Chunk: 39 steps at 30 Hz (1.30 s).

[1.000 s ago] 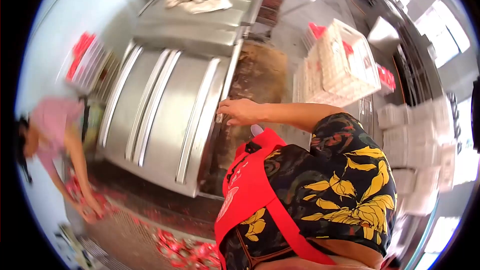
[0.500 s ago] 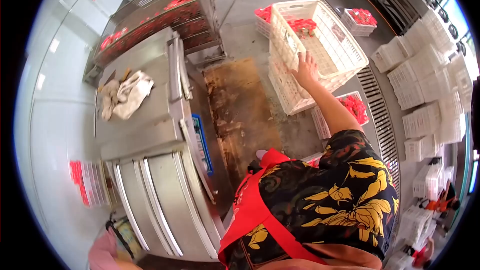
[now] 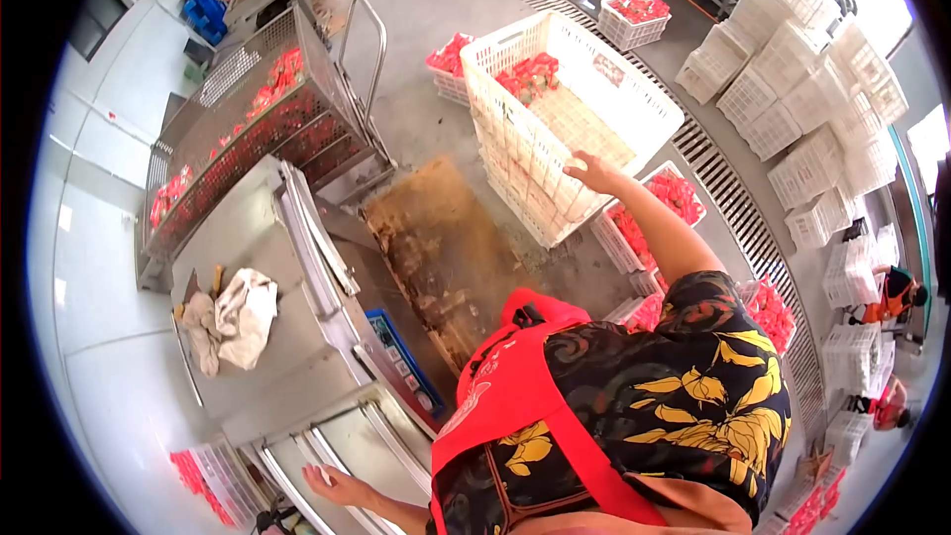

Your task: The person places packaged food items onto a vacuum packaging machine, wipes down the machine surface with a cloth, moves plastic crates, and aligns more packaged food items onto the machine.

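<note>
My right hand [image 3: 594, 174] reaches the near rim of a big white crate [image 3: 619, 89], its fingers bent over the edge. That crate tops a stack on the floor and holds several red packets [image 3: 530, 77] at its far left end. At the lower left, my left hand [image 3: 335, 485] is open, with nothing in it, above the ribbed steel surface [image 3: 381, 446]. A pale crumpled cloth [image 3: 246, 317] lies on the steel top [image 3: 297, 337] beyond that hand.
A wheeled mesh cart [image 3: 238, 129] with red packets stands upper left. Small crates of red packets [image 3: 634, 20] surround the big crate. Stacked white crates [image 3: 792, 69] line the right side. A brown board [image 3: 446, 248] lies on the floor; two people [image 3: 892, 297] are far right.
The view has swung toward the crates. My right hand has gone from the steel surface to the crate rim, and its fingers have bent. My left hand has come into view; the nearby person has left it.
</note>
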Each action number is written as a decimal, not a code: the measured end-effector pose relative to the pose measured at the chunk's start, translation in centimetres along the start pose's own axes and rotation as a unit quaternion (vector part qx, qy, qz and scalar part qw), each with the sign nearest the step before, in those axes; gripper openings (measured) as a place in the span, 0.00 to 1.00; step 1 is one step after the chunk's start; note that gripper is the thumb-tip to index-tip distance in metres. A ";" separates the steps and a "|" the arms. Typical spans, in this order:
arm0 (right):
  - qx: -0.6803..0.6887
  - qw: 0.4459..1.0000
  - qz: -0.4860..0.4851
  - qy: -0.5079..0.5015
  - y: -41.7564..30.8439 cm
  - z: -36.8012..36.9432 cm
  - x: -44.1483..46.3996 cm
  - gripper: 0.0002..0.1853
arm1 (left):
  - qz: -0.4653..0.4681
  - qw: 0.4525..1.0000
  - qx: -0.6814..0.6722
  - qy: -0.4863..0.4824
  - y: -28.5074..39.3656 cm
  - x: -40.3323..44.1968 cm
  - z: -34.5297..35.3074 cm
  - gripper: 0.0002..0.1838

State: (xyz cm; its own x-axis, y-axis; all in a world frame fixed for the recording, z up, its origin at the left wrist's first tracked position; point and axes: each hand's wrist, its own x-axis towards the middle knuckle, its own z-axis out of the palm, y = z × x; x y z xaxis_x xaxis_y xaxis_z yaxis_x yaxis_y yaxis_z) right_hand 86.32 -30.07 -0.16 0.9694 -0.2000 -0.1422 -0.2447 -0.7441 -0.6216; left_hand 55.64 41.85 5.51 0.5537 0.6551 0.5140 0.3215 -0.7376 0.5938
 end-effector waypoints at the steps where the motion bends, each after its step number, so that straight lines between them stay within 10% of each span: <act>1: -0.026 0.999 0.031 -0.024 0.2 -1.0 1.1 0.43 | 0.021 1.000 -0.013 -0.010 0.4 0.6 1.6 0.19; 14: -0.001 0.997 0.066 0.035 5.5 3.2 28.7 0.58 | -0.177 0.968 0.030 -0.176 16.9 -1.0 14.8 0.19; 21: 0.008 0.994 0.020 0.107 7.3 6.4 41.9 0.76 | -0.102 0.956 0.089 -0.260 24.5 -0.5 17.1 0.19; 25: -0.019 0.996 0.080 0.019 4.5 9.4 41.0 0.72 | -0.083 0.946 0.098 -0.299 23.9 -1.8 18.3 0.17; 30: -0.068 0.973 0.016 0.219 2.9 15.1 39.5 0.58 | -0.091 0.918 0.125 -0.364 27.8 -2.0 21.5 0.16; 39: 0.004 0.960 0.120 0.254 4.7 14.1 42.8 0.44 | -0.093 0.901 0.129 -0.404 27.3 -1.7 21.1 0.15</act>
State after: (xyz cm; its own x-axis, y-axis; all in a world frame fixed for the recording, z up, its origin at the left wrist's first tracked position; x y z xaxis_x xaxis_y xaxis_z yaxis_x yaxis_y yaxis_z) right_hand 126.91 -33.13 -20.08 0.7509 -0.6511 0.1109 -0.4574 -0.6337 -0.6239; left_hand 79.63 17.17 7.78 0.8169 0.5154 -0.2590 0.5762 -0.7089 0.4067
